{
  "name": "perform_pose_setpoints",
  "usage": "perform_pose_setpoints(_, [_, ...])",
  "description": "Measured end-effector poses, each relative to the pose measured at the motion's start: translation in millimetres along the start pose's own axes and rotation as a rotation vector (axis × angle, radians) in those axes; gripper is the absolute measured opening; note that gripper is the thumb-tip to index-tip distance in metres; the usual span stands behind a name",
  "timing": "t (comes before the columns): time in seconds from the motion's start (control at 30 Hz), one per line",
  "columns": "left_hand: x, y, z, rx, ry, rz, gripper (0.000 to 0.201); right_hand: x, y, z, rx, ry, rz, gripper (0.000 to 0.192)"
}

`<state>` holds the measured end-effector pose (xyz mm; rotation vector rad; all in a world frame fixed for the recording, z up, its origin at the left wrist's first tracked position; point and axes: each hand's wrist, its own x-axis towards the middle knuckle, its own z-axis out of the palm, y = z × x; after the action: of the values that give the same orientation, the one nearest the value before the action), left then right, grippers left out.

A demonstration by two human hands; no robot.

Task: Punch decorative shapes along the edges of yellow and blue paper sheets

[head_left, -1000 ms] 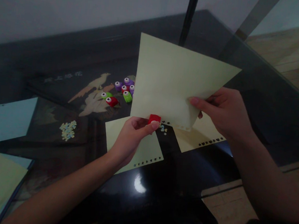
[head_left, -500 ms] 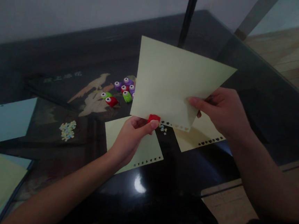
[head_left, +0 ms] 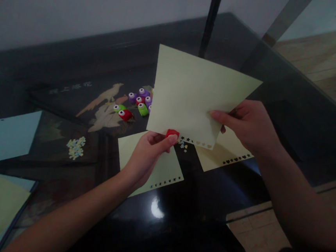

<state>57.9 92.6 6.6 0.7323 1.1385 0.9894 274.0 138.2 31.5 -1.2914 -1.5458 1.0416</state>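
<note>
— What does the room give you?

— A dim room, a pale wall at the far side, and a dark glossy surface (head_left: 178, 205) with a bird inlay at far left.

— And the biggest thing in hand?

— A pale yellow sheet (head_left: 188, 96), held up tilted over the surface, one corner pointing far right, its punched bottom edge running left to right at the near side.

— Who holds it?

— The right hand (head_left: 249, 125) pinches its lower right part, thumb on the front, fingers closed behind. The left hand (head_left: 147, 155) is closed around a small red punch (head_left: 172, 133), which sits on that bottom edge, just left of the row of cut-outs.

— What lies around?

— Two more yellow sheets flat beneath the hands, a blue sheet (head_left: 8, 137) at left, a cluster of coloured punches (head_left: 136, 104) beyond, and a heap of confetti (head_left: 76, 146).
</note>
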Motion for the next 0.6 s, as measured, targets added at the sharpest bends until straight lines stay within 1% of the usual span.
perform_pose_setpoints(0.43, [0.3,0.3,0.4,0.006,0.007,-0.006,0.031,0.6,2.1,-0.8,-0.011,-0.018,-0.007,0.017])
perform_pose_setpoints(0.6, [0.6,-1.6,-0.5,0.004,-0.005,0.013,0.029,0.4,1.9,-1.2,-0.009,-0.009,-0.010,0.017])
